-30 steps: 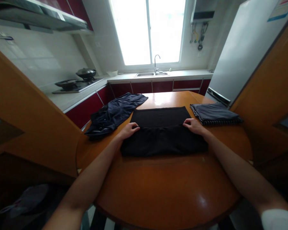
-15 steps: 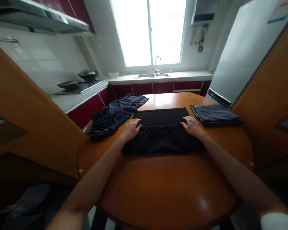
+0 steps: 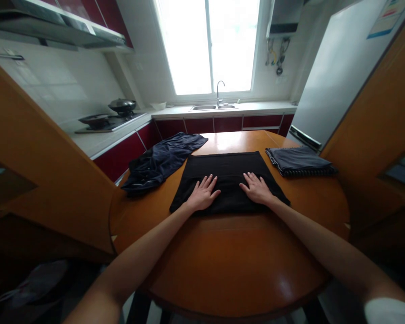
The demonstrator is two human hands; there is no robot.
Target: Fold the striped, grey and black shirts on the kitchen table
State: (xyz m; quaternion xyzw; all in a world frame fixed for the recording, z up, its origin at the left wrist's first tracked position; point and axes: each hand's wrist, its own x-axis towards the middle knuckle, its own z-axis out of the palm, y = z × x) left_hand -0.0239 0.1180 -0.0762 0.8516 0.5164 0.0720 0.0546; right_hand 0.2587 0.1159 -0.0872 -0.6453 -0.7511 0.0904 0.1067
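Observation:
A folded black garment (image 3: 222, 163) lies flat across the middle of the wooden table (image 3: 236, 261); its exact kind cannot be made out. My left hand (image 3: 203, 193) rests palm down on its near left part, fingers spread. On the near right part my right hand (image 3: 255, 188) lies flat too, its fingers apart. Neither hand grips the cloth. Left of the black garment, a dark navy garment (image 3: 165, 157) is loosely spread and wrinkled. To the right sits a folded dark grey cloth (image 3: 300, 160) with a striped edge.
Behind the table runs a white counter (image 3: 256, 107) with a sink (image 3: 204, 108) and faucet. Two pans, one of them a lidded pan (image 3: 122, 105), stand on the stove at left. A fridge (image 3: 327, 76) stands at right. Wooden panels (image 3: 47, 162) flank the table.
Both hands have let go of the fold's edge at the sides and moved inward and nearer, flattening onto the black garment. Its folded layer now lies smoother.

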